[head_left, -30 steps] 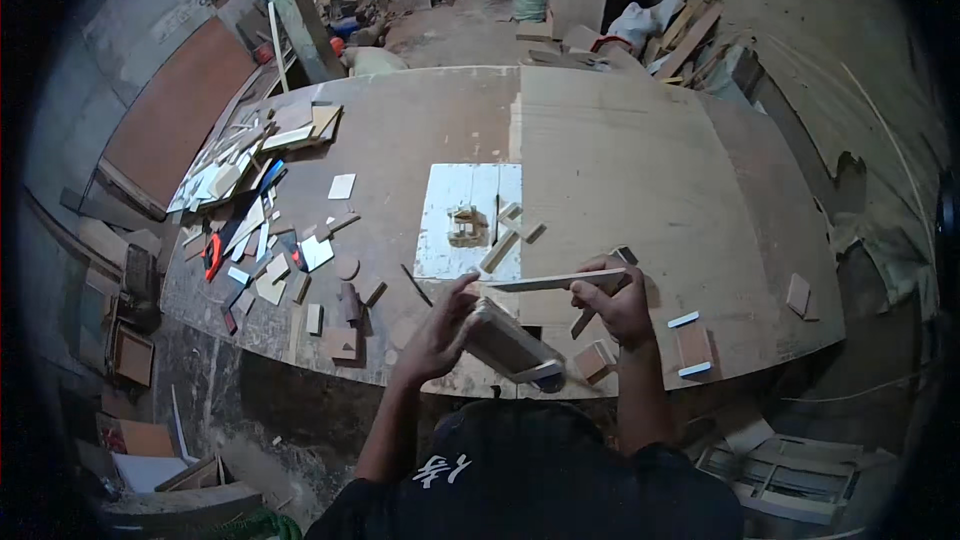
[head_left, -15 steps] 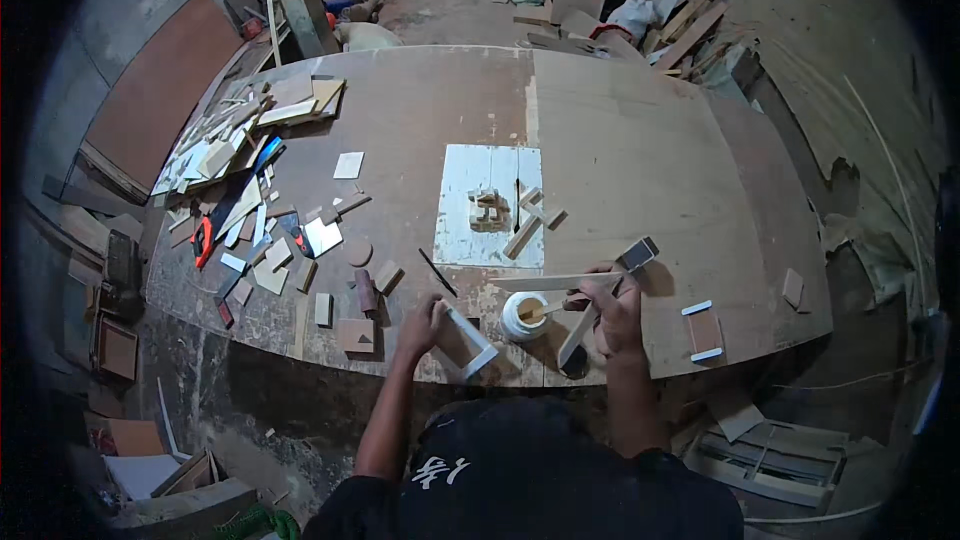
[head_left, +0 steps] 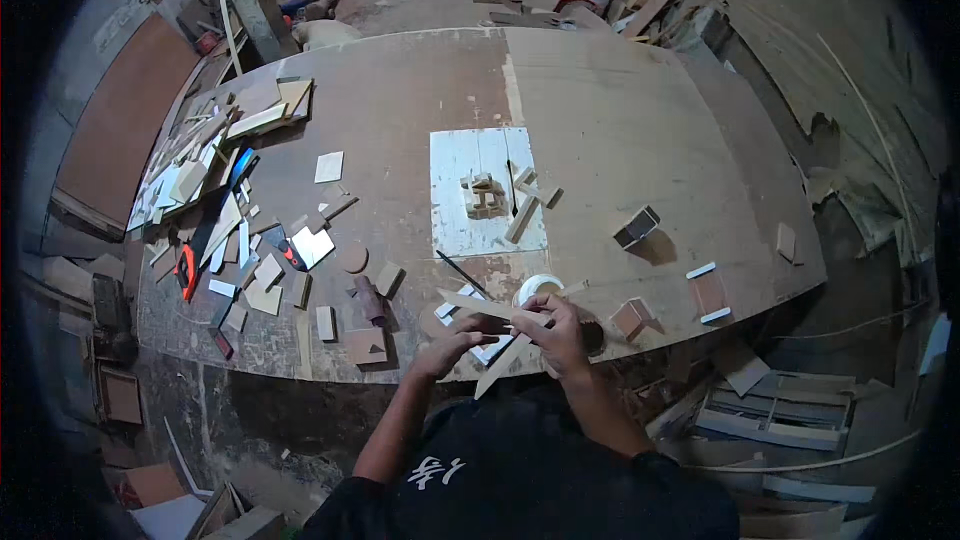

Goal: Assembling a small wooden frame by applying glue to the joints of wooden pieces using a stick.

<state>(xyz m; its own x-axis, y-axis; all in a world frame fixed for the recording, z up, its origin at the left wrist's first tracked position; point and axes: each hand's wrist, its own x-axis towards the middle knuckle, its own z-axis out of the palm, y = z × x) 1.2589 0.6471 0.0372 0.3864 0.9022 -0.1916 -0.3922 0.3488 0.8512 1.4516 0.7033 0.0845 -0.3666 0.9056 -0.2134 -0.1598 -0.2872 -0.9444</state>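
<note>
My right hand [head_left: 556, 336] is closed on two thin wooden strips that cross near its fingertips. One pale strip [head_left: 475, 304] reaches up to the left; the other strip [head_left: 497, 370] points down toward my body. Alongside them is my left hand [head_left: 447, 350], its thumb and fingers stretched toward the strips; whether they touch is unclear. Under my hands lies a small white-edged panel [head_left: 447, 313], partly covered. Just beyond my right hand stands a white jar [head_left: 537, 287], with a thin stick [head_left: 574, 289] at its right, both partly hidden.
A white board [head_left: 455, 232] bears a small wooden assembly [head_left: 484, 197] and crossed wood pieces [head_left: 524, 207]. Offcuts, a handsaw [head_left: 187, 265] and a reddish cylinder [head_left: 368, 300] lie left. Right are a dark-faced block [head_left: 637, 227], a small brown box [head_left: 631, 318] and another white-edged panel [head_left: 709, 294].
My left hand has let go of the white-edged panel and moved toward the strips. My right hand has brought the strips left and nearer, in front of the jar. The view has shifted.
</note>
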